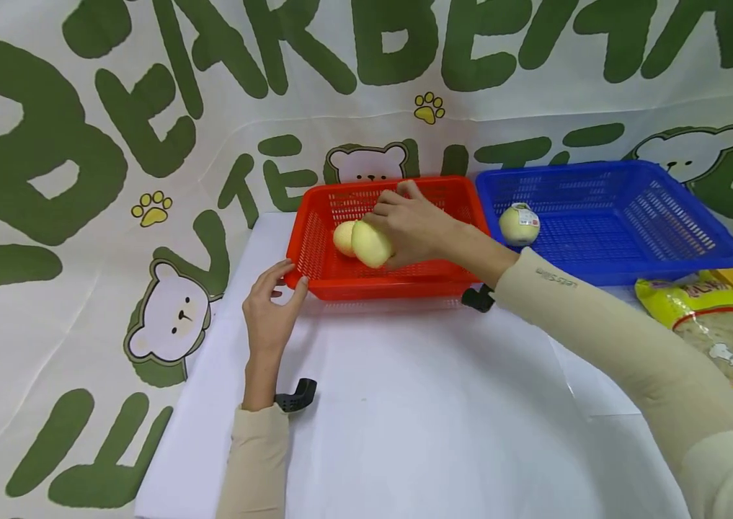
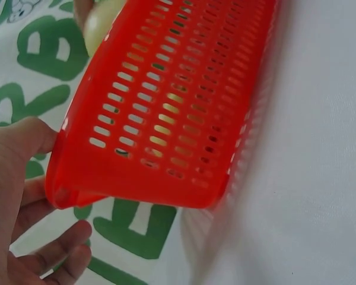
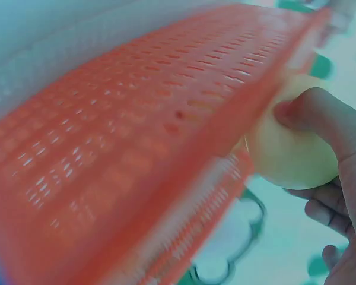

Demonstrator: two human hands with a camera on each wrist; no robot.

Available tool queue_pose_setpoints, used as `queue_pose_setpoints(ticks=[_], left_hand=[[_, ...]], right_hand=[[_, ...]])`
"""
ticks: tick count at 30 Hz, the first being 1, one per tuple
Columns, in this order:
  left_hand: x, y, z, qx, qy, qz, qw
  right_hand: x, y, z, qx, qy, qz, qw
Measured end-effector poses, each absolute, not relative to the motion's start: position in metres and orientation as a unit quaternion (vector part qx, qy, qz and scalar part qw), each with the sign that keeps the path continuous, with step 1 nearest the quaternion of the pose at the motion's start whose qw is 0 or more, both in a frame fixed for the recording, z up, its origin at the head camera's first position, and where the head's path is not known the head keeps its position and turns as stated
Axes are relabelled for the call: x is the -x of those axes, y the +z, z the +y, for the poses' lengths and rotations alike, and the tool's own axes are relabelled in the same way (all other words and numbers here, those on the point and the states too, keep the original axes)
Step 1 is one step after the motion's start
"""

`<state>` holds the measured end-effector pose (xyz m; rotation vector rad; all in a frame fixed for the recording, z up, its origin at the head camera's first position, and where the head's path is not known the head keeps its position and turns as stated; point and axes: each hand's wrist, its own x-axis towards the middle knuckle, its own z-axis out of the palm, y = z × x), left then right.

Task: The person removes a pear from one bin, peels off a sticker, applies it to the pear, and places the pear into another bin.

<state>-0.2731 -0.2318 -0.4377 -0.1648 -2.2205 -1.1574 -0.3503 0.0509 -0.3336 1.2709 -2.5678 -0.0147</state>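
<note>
My right hand (image 1: 405,220) grips a pale yellow round fruit (image 1: 372,245) over the red basket (image 1: 392,290). In the right wrist view the thumb lies across the front of this fruit (image 3: 293,148) and the fingers reach behind it. A second pale yellow fruit (image 1: 343,238) sits in the red basket, partly hidden by the held one. At the basket's left front corner, my left hand (image 1: 272,306) holds the rim between thumb and index finger. The left wrist view shows this corner (image 2: 65,187) close up, with the other fingers loosely bent below it.
A blue basket (image 1: 600,272) stands right of the red one, with a labelled pale fruit (image 1: 520,225) inside. Yellow-topped food packets (image 1: 716,324) lie at the table's right. A printed cloth (image 1: 366,115) hangs behind the white table (image 1: 405,418).
</note>
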Motion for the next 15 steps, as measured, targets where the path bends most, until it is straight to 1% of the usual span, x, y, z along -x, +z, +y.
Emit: queue_pose_setpoints(ticks=[3,6,11,15], left_hand=[[0.273,-0.437,-0.233,0.060,-0.437,-0.842,0.310],[0.272,-0.438,-0.234,0.055,-0.438,-0.843,0.306],[0.270,-0.442,-0.233,0.048,-0.443,-0.843,0.303],[0.271,-0.440,-0.230,0.057,-0.444,-0.840,0.307]], right_hand=[[0.326,-0.323,0.079,-0.416,0.038,-0.896,0.153],[0.298,-0.321,0.103,-0.402,0.063,-0.897,0.172],[0.248,-0.333,0.134,-0.391,0.107,-0.890,0.211],[0.211,-0.353,0.150,-0.388,0.122,-0.884,0.230]])
